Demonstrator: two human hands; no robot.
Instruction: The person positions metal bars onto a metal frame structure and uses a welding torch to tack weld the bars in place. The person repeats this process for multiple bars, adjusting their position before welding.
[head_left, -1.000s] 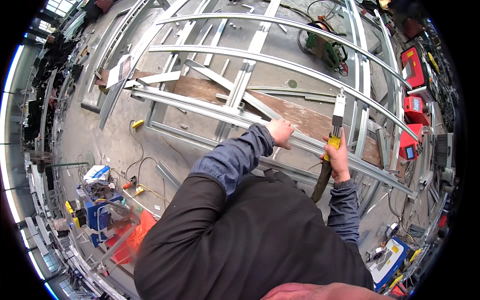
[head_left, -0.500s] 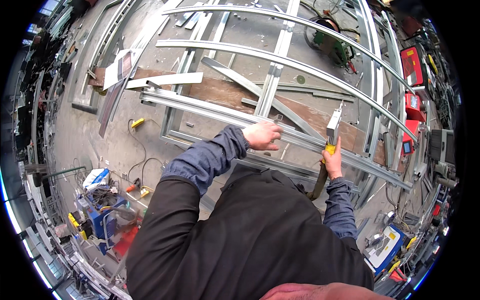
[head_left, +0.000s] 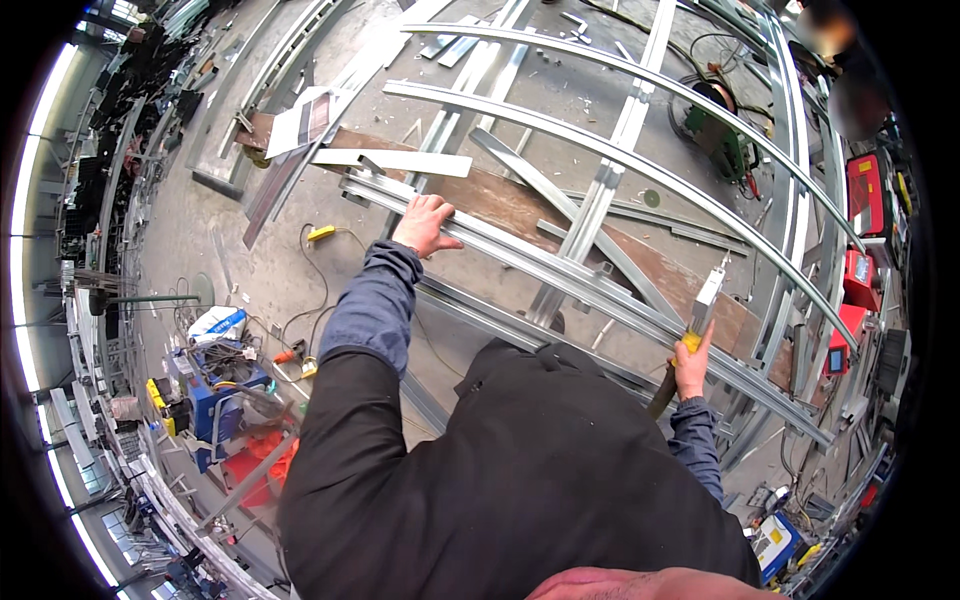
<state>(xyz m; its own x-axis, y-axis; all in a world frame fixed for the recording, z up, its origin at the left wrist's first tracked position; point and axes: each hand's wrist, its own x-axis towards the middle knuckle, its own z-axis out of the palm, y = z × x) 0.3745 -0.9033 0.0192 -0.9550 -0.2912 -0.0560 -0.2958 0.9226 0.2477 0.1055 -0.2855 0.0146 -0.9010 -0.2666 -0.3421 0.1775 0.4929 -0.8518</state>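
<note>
Metal framing (head_left: pixel 520 254) lies under my outstretched left hand (head_left: pixel 424 226), thumb spread from fingers, while my right hand (head_left: pixel 691 370) curls around a welding gun (head_left: pixel 708 290).

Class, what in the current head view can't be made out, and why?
In the head view:
Left hand: its underside on the metal rail, hidden by the hand itself.
Tool: part of its handle, covered by the right hand.
Dark hose: lower end, hidden behind the torso.
Dark shape, upper right: blurred.
Screen on the red box: too small to read.
</note>
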